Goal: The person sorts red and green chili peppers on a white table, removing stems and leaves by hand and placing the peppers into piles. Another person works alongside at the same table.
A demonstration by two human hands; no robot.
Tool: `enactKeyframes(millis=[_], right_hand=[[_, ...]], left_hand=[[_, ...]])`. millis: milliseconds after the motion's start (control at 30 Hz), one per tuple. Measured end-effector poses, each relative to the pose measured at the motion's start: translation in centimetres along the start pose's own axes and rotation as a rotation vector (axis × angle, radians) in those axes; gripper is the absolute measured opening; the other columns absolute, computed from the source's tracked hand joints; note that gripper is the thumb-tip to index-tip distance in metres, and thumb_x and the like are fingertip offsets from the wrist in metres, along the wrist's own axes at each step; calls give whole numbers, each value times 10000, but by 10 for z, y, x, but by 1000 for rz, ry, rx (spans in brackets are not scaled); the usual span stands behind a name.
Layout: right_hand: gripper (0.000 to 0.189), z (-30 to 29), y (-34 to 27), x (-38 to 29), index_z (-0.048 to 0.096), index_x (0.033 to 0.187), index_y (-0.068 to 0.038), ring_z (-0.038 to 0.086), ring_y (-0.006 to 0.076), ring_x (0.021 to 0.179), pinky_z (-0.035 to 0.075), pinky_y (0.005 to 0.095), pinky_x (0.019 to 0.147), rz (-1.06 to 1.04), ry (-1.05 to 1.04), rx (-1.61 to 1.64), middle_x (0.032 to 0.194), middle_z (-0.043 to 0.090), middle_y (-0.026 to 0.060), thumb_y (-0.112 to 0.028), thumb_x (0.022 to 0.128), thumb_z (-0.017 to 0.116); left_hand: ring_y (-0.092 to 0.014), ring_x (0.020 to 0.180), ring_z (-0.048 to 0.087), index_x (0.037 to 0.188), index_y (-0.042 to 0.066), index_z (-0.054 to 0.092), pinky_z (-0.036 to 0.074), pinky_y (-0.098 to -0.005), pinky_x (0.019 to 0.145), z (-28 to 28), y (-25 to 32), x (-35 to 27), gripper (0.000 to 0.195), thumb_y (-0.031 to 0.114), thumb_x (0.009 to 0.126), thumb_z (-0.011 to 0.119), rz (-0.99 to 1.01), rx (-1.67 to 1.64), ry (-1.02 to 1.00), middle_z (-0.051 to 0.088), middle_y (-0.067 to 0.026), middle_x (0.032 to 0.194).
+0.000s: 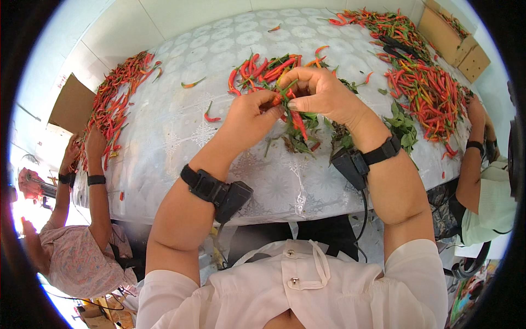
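Note:
Both my hands meet over the table in front of me. My left hand (254,113) pinches a red chili pepper (277,100) between thumb and fingers. Close against it, my right hand (318,90) grips green chili stems (289,85) at its fingertips. A red chili pepper (299,124) points downward just below the right thumb; whether it is held or lies on the pile is unclear. Behind my hands lies a small heap of red chilies (257,68) mixed with leaves. Wilted green leaves and stem scraps (302,144) lie beneath my hands.
Large chili piles lie at the left (111,94) and right (431,90), each worked by another person's hands (95,142) (476,111). A patterned plastic-covered tablecloth (172,135) bears stray chilies. Cardboard boxes (74,105) (448,37) stand at both ends. Leaves (400,127) lie right.

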State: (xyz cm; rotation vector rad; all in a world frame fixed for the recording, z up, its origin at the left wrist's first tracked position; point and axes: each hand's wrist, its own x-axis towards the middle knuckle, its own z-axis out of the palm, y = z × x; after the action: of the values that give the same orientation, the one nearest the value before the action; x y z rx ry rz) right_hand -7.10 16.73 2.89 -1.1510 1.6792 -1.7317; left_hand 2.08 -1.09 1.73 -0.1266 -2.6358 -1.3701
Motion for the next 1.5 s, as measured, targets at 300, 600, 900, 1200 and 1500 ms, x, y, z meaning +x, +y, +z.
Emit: enactKeyframes(millis=[300, 600, 900, 1200, 1500], right_hand=[[296, -18, 0, 3, 636, 1030, 20, 551, 88, 787, 442, 236, 702, 82, -52, -271, 788, 616, 18, -59, 745, 654], [167, -14, -5, -1, 644, 958, 3, 624, 113, 677, 485, 248, 609, 129, 22, -50, 810, 660, 44, -67, 808, 662], [190, -3, 1, 2, 634, 996, 7, 622, 108, 762, 500, 246, 650, 5, 27, -34, 839, 658, 55, -59, 819, 652], [190, -14, 15, 5, 666, 867, -14, 667, 243, 766, 527, 360, 710, 47, 311, -842, 818, 686, 124, -167, 753, 666], [211, -1, -9, 6, 690, 799, -36, 660, 323, 813, 528, 423, 727, 531, 84, -1340, 825, 674, 156, -216, 694, 655]], left_hand=[[-94, 682, 523, 1025, -4, 604, 415, -244, 603, -3, -4, 7, 145, 89, 932, 544, -108, -609, 221, 590, -25, 796], [-67, 568, 427, 1012, 28, 619, 362, -218, 526, -7, -8, 7, 139, 76, 882, 629, -205, -985, 33, 528, 31, 699], [-31, 682, 512, 996, 39, 655, 416, -196, 605, 3, 2, -1, 261, 129, 777, 762, -89, -251, -74, 616, 31, 795], [-70, 648, 501, 932, 60, 605, 395, -225, 564, -7, -3, 5, 138, 198, 920, 599, -233, -1002, 255, 561, 25, 752], [-128, 642, 513, 947, 56, 562, 458, -262, 599, -9, -16, 10, 130, 180, 959, 523, -294, -1325, 96, 571, -27, 794]])
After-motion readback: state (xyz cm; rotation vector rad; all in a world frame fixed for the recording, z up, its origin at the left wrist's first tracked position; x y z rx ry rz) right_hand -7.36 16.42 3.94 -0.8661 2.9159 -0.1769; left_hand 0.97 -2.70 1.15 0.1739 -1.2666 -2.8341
